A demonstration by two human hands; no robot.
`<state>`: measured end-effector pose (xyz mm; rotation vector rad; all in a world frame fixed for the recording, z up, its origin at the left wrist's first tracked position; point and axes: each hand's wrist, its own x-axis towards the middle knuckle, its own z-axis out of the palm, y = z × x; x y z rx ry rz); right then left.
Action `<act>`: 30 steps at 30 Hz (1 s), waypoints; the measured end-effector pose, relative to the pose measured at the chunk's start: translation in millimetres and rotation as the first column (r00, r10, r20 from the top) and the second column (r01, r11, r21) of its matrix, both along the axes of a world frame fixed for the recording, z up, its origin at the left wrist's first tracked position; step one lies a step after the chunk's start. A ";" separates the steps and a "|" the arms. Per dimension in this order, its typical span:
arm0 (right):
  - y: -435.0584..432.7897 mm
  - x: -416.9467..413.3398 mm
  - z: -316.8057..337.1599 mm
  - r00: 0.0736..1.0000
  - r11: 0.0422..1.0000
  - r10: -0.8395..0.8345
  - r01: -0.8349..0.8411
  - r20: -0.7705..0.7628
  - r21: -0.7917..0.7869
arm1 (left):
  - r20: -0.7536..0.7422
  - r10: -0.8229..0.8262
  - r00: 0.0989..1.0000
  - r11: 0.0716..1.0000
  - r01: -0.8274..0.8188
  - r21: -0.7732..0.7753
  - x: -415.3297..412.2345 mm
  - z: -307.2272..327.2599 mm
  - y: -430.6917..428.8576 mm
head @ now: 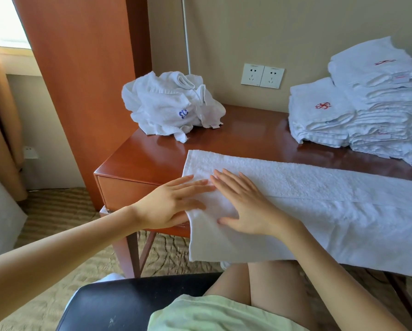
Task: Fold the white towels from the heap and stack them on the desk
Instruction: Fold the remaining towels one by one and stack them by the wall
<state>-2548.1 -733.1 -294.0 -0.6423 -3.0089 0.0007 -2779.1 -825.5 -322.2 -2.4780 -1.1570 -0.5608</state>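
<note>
While smoothing the long white towel (319, 199) for folding, left hand (174, 201) & right hand (245, 206) press flat, fingers straight; heap (171, 108) far left, stack (367, 103) far right.

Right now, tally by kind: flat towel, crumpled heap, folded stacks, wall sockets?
Flat towel: 1
Crumpled heap: 1
Folded stacks: 2, low stack and tall stack
Wall sockets: 2, left socket and right socket
Total: 6

White towel (319, 199) spread flat along near edge of tabletop (248, 130), front part hanging over. Crumpled heap (169, 108) of white towels, blue logo showing, back left. Folded stack (367, 111), red logos, back right.
</note>
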 end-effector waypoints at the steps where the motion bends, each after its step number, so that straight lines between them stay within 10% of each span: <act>1: -1.5 2.5 1.1 0.999 1.000 0.011 -0.012 -0.038 -0.021 | 0.102 0.017 0.995 0.999 -0.012 -0.043 2.5 2.8 -1.6; 6: -16.3 15.5 23.8 0.913 0.994 -0.062 0.022 -0.403 -0.103 | 0.679 0.372 0.633 0.902 -0.075 -0.425 25.7 31.0 -2.4; 10: -33.0 25.6 46.5 0.952 0.978 -0.142 0.094 -0.270 -0.185 | 0.708 0.516 0.482 0.824 -0.055 -0.564 23.2 49.3 13.0; 16: -40.0 9.8 -10.3 0.936 0.932 -0.141 0.236 -0.322 0.277 | 0.661 0.601 0.449 0.773 -0.118 -0.623 27.1 56.0 23.7; 23: -22.7 14.3 -16.9 0.802 0.949 0.049 0.149 -0.595 0.279 | 0.647 0.517 0.561 0.833 -0.154 -0.532 29.0 55.5 18.0; 27: -19.6 25.3 10.1 0.796 0.988 -0.140 0.070 -0.589 -0.141 | 0.316 0.236 0.919 0.960 -0.170 -0.223 27.4 52.1 8.9; 30: -6.6 34.3 25.6 0.845 0.921 -0.207 -0.002 -0.493 -0.390 | 0.125 0.078 0.989 0.995 -0.069 -0.073 31.0 43.0 1.1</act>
